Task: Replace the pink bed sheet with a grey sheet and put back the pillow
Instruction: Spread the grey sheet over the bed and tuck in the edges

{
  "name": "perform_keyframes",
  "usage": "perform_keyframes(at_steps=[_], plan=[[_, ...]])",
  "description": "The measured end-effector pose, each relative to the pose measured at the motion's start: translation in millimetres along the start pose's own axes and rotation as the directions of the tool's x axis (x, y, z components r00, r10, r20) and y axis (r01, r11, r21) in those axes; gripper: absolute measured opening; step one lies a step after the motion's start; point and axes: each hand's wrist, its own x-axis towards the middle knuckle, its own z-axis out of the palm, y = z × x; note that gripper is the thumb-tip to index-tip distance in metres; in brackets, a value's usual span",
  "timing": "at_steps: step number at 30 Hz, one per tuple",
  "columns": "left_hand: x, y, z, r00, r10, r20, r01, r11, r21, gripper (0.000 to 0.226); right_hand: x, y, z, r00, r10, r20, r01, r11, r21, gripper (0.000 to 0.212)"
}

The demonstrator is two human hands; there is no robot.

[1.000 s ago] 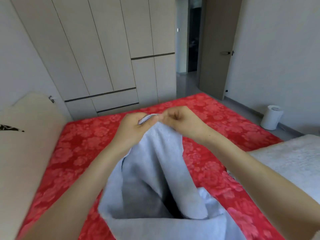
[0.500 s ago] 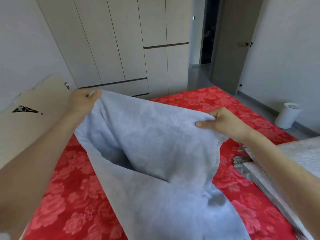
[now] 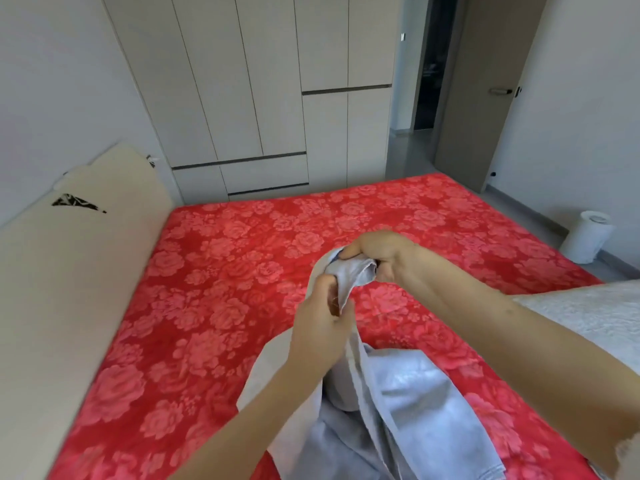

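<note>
Hands that were spread wide half a second ago, with the grey sheet stretched between them, are now coming back together over the middle of the pink flowered sheet (image 3: 242,271).

From the head camera, the left hand (image 3: 322,327) is gripping a bunched fold of the grey sheet (image 3: 398,410), fingers curled round it. The right hand (image 3: 377,258), just beyond it, is pinching the upper edge of the cloth, and the two hands are almost touching. The rest of the grey sheet is hanging down and piling up at the near side. The pink one is lying flat underneath, not yet stripped off. A pale textured bundle (image 3: 588,317), possibly the pillow, is sitting at the near right.

The person seems to be feeding the hem along in search of a corner. The next move is calling for that corner to be found and the hands drawn apart to open the cloth.
</note>
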Motion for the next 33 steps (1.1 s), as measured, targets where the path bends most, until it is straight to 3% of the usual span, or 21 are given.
perform_keyframes(at_steps=[2,4,6,9,11,13,15,16,18,20,22,24,27,31,33], plan=[[1,-15,-10,0.991,-0.12,-0.064,0.112,0.987,-0.118,0.034,-1,1,9,0.985,-0.009,0.171,-0.005,0.997,0.082,0.017],[1,-27,-23,0.977,-0.208,-0.051,0.193,0.958,-0.211,0.043,-4,8,18,0.964,-0.084,0.253,0.05,0.989,0.138,0.013],[-3,-32,-37,0.963,-0.269,-0.031,0.251,0.929,-0.271,0.047,-7,25,24,0.939,-0.184,0.291,0.182,0.983,0.032,0.029],[-8,-43,-56,0.92,-0.391,-0.023,0.345,0.838,-0.423,0.033,-9,64,37,0.89,-0.253,0.378,0.329,0.932,-0.15,0.059],[-7,-52,-70,0.898,-0.433,-0.075,0.345,0.8,-0.491,0.04,-6,89,47,0.847,-0.349,0.4,0.431,0.892,-0.135,0.042],[-6,-57,-82,0.878,-0.464,-0.119,0.347,0.788,-0.509,0.049,-2,109,58,0.824,-0.509,0.25,0.564,0.781,-0.269,0.003],[-5,-54,-91,0.863,-0.478,-0.162,0.332,0.779,-0.532,0.028,6,122,65,0.739,-0.664,0.117,0.625,0.61,-0.488,0.032],[-4,-53,-93,0.858,-0.483,-0.178,0.331,0.782,-0.527,0.022,7,124,68,0.72,-0.686,0.104,0.631,0.585,-0.509,0.039],[0,-54,-104,0.845,-0.482,-0.232,0.329,0.81,-0.486,0.029,17,120,61,0.729,-0.685,0.011,0.602,0.633,-0.486,0.043],[4,-59,-121,0.826,-0.468,-0.312,0.304,0.838,-0.453,0.034,31,104,38,0.75,-0.636,-0.184,0.532,0.744,-0.404,0.037],[10,-58,-141,0.82,-0.453,-0.349,0.304,0.862,-0.405,0.024,38,77,11,0.702,-0.659,-0.271,0.507,0.729,-0.46,0.029],[31,-45,-164,0.841,-0.402,-0.364,0.277,0.895,-0.348,0.026,38,29,-6,0.624,-0.753,-0.21,0.541,0.61,-0.579,0.028],[93,0,-210,0.873,-0.262,-0.412,0.147,0.946,-0.29,0.034,14,-87,-20,0.43,-0.894,-0.124,0.629,0.396,-0.67,0.034],[186,115,-277,0.845,0.115,-0.523,-0.198,0.974,-0.106,0.05,-54,-248,-61,0.039,-0.956,-0.291,0.658,0.244,-0.712,0.038],[216,157,-296,0.794,0.181,-0.581,-0.304,0.945,-0.12,0.039,-82,-273,-78,-0.096,-0.902,-0.421,0.743,0.217,-0.633,0.041]])
